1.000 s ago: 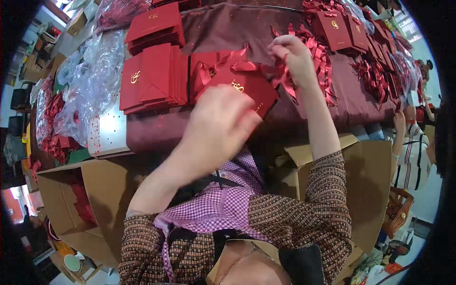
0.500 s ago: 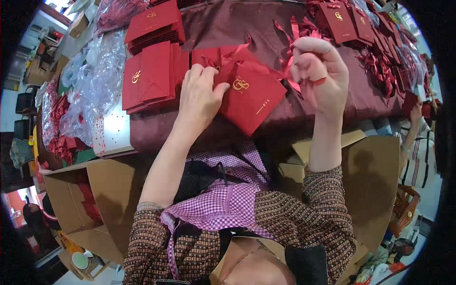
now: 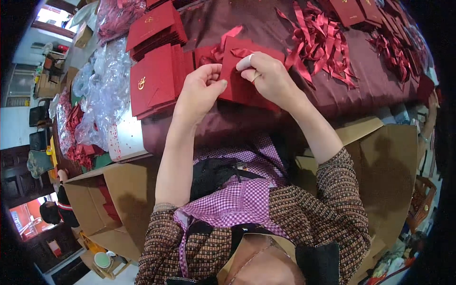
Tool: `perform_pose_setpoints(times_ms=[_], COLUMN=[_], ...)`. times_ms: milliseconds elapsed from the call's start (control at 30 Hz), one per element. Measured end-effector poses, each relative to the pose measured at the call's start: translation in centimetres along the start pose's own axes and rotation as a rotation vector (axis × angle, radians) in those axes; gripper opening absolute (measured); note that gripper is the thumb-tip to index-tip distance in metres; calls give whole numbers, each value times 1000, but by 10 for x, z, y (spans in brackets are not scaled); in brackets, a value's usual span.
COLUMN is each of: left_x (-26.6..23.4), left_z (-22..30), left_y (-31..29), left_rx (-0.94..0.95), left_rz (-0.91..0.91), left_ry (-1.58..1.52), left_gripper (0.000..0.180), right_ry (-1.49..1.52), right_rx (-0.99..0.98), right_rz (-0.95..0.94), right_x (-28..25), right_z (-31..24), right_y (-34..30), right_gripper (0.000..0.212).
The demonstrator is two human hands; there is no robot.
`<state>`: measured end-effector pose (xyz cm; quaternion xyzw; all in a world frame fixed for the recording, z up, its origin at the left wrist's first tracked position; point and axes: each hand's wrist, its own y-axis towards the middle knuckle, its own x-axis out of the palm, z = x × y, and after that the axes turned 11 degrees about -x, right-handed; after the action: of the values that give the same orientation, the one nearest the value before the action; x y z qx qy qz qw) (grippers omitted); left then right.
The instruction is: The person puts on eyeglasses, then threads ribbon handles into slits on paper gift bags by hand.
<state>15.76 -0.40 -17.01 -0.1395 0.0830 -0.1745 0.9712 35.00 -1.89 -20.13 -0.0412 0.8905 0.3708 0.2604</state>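
A small dark red paper gift bag (image 3: 234, 89) lies tilted at the front edge of the cloth-covered table, between my hands. My left hand (image 3: 202, 90) is closed at its left edge, the thumb and curled fingers gripping that side. Over the bag's upper part my right hand (image 3: 270, 78) is closed in a pinch; a white wrap covers one finger and a ring shows on another. Red satin ribbon (image 3: 241, 52) runs at the bag's top to these fingers, which hide the pinched part. More bag and ribbon lie behind it.
Stacked red bags (image 3: 154, 80) stand at my left, beside crumpled clear plastic (image 3: 107, 76). Loose red ribbons (image 3: 323, 47) lie to the right, with more bags (image 3: 349, 12) beyond. Open cardboard boxes (image 3: 128, 199) flank me below the table. Another person (image 3: 57, 209) is at the far left.
My right hand has come down and left from above the ribbons to the bag. The bag has turned, its printed face no longer showing. My left hand stays at its left side.
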Motion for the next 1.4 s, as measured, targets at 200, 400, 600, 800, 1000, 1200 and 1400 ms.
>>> perform_pose_setpoints(times_ms=[200, 400, 600, 800, 1000, 1200, 1400], left_x=[-3, -2, 2, 3, 10, 26, 20], left_z=[-11, -8, -6, -9, -3, 5, 6], left_y=[1, -2, -10, -14, -20, -29, -44], left_rx=[21, 42, 64, 131, 200, 335, 266], left_rz=[-11, 19, 60, 74, 154, 325, 181], left_ry=[-41, 20, -16, 52, 138, 366, 188], left_gripper=[34, 31, 27, 27, 26, 22, 19], right_ry=[78, 22, -136, -209, -361, -658, -157], right_rx=[31, -59, -139, -151, -218, -287, -103], right_rz=[60, 90, 122, 156, 123, -25, 42], right_x=[3, 4, 10, 17, 15, 8, -2], right_z=[2, -4, -17, -29, -39, -52, -50], right_y=[-2, -3, -5, -6, -1, 1, -3], right_gripper=[11, 12, 13, 14, 14, 10, 12])
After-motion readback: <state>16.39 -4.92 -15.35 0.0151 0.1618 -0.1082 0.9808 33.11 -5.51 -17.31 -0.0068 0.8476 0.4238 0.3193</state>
